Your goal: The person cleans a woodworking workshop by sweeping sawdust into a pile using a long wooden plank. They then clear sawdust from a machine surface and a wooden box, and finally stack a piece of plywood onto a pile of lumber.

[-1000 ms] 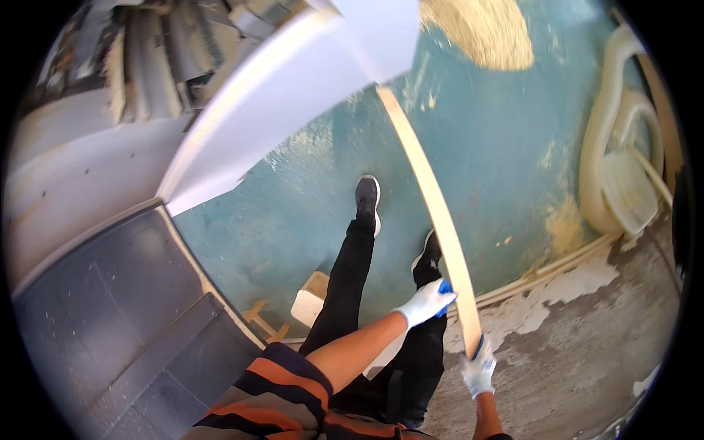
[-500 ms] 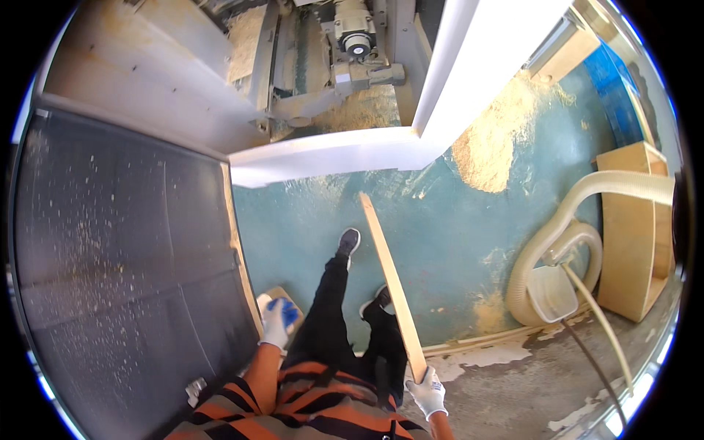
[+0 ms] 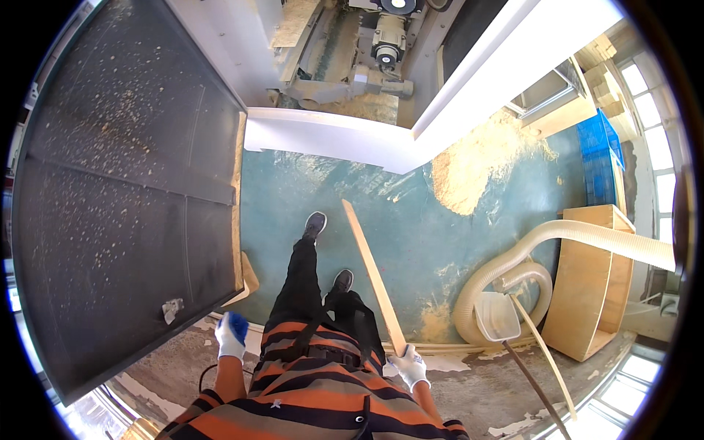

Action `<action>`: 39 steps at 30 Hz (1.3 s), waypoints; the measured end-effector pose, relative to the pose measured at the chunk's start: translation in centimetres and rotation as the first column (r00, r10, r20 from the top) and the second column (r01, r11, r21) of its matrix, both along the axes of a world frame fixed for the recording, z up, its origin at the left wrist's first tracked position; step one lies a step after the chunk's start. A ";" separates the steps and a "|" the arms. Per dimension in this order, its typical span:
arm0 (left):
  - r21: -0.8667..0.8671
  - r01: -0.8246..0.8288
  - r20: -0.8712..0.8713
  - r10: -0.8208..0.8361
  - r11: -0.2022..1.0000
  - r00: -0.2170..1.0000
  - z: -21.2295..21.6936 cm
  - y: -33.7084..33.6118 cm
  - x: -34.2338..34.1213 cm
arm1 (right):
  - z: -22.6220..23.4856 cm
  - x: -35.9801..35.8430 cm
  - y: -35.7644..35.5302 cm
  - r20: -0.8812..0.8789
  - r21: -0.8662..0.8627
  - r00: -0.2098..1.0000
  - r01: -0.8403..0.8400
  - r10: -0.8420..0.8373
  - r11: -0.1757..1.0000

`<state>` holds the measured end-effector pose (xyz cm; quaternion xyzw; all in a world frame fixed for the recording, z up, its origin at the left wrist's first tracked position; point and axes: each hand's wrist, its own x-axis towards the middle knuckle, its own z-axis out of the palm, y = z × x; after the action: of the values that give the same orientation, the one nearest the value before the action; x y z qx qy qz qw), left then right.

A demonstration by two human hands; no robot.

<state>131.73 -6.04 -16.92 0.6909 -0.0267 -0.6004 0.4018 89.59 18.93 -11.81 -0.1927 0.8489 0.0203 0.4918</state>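
My right hand [image 3: 410, 367], in a white glove, is closed round the near end of a long pale wooden strip [image 3: 372, 275]. The strip slants forward and left, its far end over the green floor ahead of my feet. My left hand [image 3: 229, 342], also gloved, hangs beside my hip near the lower corner of a dark grey panel [image 3: 139, 213]. A blue patch shows at its fingers; I cannot tell whether it is part of the glove or something held.
A white-framed machine [image 3: 326, 139] with a motor [image 3: 389, 44] stands ahead. To its right lies a sawdust heap [image 3: 469, 165]. On the right are a coiled ribbed hose [image 3: 469, 293], a pale dustpan [image 3: 497, 315], an open wooden box [image 3: 587, 286] and a blue crate [image 3: 600, 161].
My view has shifted, and my feet stand closer together. The left hand has moved back from the panel's edge to its near corner. The right hand keeps hold of the wooden strip.
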 end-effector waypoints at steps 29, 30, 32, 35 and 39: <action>-0.523 0.255 0.134 -0.217 0.813 0.967 14.7 -1.8 -2.7 | 5.7 -3.2 4.1 -0.046 0.034 0.946 0.322 -0.320 0.946; -0.525 0.268 0.139 -0.230 0.807 0.963 14.9 -1.4 -4.1 | 5.1 -4.7 4.5 -0.041 0.052 0.955 0.297 -0.295 0.953; -0.522 0.309 0.157 -0.266 0.795 0.951 15.4 -0.3 -7.1 | 3.1 -7.7 6.0 -0.029 0.087 0.968 0.250 -0.248 0.964; -0.542 0.379 0.193 -0.329 0.749 0.925 16.8 1.0 -12.1 | 1.6 -12.4 6.9 -0.004 0.096 0.988 0.156 -0.157 0.983; -0.553 0.500 0.245 -0.444 0.666 0.862 19.4 1.2 -20.7 | 2.9 -17.4 7.8 0.052 0.125 0.985 0.157 -0.164 0.980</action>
<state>110.99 -4.79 2.53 0.5229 -0.4108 -0.6121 0.4280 72.20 26.72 -8.86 -0.0942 0.8434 0.0257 0.5284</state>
